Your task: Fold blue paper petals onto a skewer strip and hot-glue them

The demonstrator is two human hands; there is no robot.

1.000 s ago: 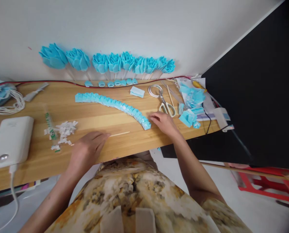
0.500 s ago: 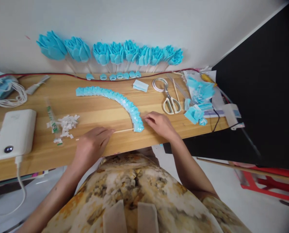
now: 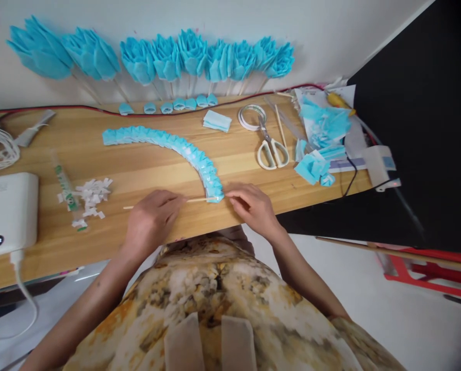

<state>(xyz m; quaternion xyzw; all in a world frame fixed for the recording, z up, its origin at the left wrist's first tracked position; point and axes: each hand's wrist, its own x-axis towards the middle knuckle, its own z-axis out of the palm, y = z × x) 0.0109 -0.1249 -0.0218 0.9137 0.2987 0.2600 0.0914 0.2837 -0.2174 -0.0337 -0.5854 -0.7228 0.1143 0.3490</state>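
Observation:
A thin wooden stick [image 3: 196,200] is pinched in the fingers of my left hand [image 3: 150,215]. One end of it lies across the near end of a curved strip of overlapping light-blue petals [image 3: 180,146], and its other end shows left of the hand. At that same near end of the strip, my right hand [image 3: 254,207] has its fingertips closed against the edge. The strip lies on the wooden table [image 3: 157,170], arching back and to the left. Clear glossy patches show along its inner side.
Several blue paper flowers [image 3: 194,54] on sticks lean on the wall, behind small blue rolls [image 3: 179,104]. Scissors [image 3: 271,152], a tape roll [image 3: 249,117], a folded blue piece [image 3: 217,121] and blue scraps [image 3: 313,166] lie right. White snippets [image 3: 93,193] and a power bank [image 3: 12,211] are left.
The stick has moved right, so its tip now overlaps the strip's end. My right fingertips have come onto the strip's edge. The camera view has shifted slightly.

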